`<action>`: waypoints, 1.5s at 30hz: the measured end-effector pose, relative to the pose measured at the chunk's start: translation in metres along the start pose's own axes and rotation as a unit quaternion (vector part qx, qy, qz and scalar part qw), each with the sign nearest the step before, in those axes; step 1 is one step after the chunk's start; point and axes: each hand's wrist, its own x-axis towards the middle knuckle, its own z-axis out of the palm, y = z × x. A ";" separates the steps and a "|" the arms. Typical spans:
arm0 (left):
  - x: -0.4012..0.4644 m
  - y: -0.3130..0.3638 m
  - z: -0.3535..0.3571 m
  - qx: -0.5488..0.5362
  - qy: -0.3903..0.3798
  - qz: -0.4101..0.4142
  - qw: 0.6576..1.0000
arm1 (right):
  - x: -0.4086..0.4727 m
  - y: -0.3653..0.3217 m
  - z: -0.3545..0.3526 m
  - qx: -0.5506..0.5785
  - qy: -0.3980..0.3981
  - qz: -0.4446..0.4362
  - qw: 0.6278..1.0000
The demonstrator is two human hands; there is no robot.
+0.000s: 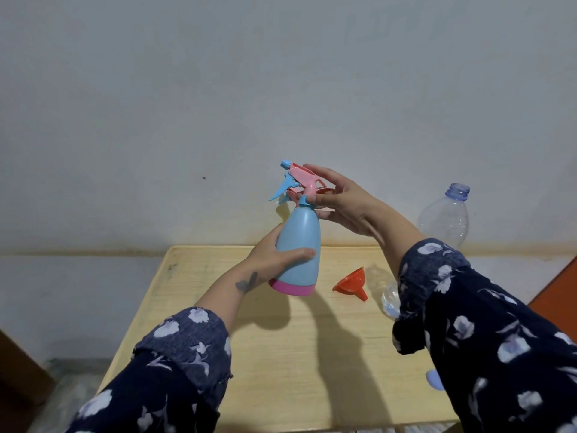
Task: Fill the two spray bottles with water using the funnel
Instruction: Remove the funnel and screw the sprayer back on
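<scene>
Left hand (274, 254) fingers clamped round blue spray bottle (299, 245); right hand (343, 204) fingers pinching its pink sprayer head (304, 179)

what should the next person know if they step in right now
Left hand holds the blue spray bottle by its body, lifted above the table. Right hand has its fingers at the pink spray head, which is still on. Funnel lies on its side on the table; clear water bottle stands uncapped at right. Second spray bottle mostly hidden behind. Left: take the head off, fit funnel, pour, repeat.
</scene>
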 end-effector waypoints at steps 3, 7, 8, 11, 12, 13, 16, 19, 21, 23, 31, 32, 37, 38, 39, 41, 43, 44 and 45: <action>-0.003 0.004 -0.003 -0.020 -0.028 -0.002 0.999 | 0.000 0.005 0.005 0.025 0.018 -0.026 0.999; -0.007 0.005 -0.004 -0.029 -0.037 -0.001 0.999 | -0.001 0.010 0.011 0.040 0.026 -0.040 0.998; -0.009 0.003 -0.004 -0.029 -0.036 0.000 0.999 | -0.001 0.011 0.013 0.035 0.028 -0.040 0.998; -0.010 -0.001 -0.001 -0.026 -0.026 0.001 0.999 | -0.004 0.016 0.018 -0.016 0.064 -0.039 0.997; -0.010 -0.003 0.000 -0.021 -0.021 0.001 1.000 | -0.005 0.018 0.021 -0.051 0.078 -0.047 0.995; -0.009 -0.004 0.001 -0.013 -0.014 0.000 1.000 | -0.006 0.020 0.024 -0.087 0.085 -0.060 0.991; -0.009 -0.010 0.001 0.019 0.020 -0.004 1.000 | -0.008 0.022 0.028 -0.149 0.083 -0.091 0.981; -0.014 -0.018 0.001 0.042 0.050 -0.015 0.998 | -0.009 0.021 0.020 -0.113 0.040 -0.037 0.992; -0.018 -0.023 0.003 0.044 0.057 -0.019 0.997 | -0.011 0.023 0.014 -0.078 0.002 -0.016 0.997; -0.021 -0.026 0.007 0.049 0.063 -0.019 0.997 | -0.014 0.027 0.014 -0.089 0.008 -0.027 0.996; -0.030 -0.041 0.023 0.099 0.110 -0.045 0.988 | -0.018 0.053 0.034 -0.142 0.079 -0.020 0.987; -0.031 -0.043 0.024 0.107 0.113 -0.049 0.987 | -0.018 0.053 0.033 -0.136 0.072 -0.011 0.988; -0.037 -0.045 0.035 0.151 0.129 -0.052 0.979 | -0.021 0.067 0.041 -0.177 0.154 -0.051 0.971; -0.037 -0.044 0.037 0.156 0.133 -0.051 0.977 | -0.022 0.070 0.043 -0.184 0.163 -0.059 0.968; -0.037 -0.043 0.038 0.155 0.138 -0.052 0.977 | -0.022 0.071 0.045 -0.189 0.159 -0.060 0.967; -0.039 -0.043 0.037 0.152 0.145 -0.060 0.976 | -0.023 0.068 0.045 -0.172 0.126 -0.035 0.976; -0.042 -0.045 0.036 0.151 0.144 -0.069 0.976 | -0.024 0.064 0.042 -0.131 0.097 -0.005 0.987; -0.043 -0.046 0.037 0.150 0.147 -0.072 0.975 | -0.024 0.063 0.042 -0.126 0.098 -0.005 0.987; -0.044 -0.046 0.038 0.153 0.154 -0.073 0.973 | -0.025 0.063 0.043 -0.139 0.114 -0.011 0.984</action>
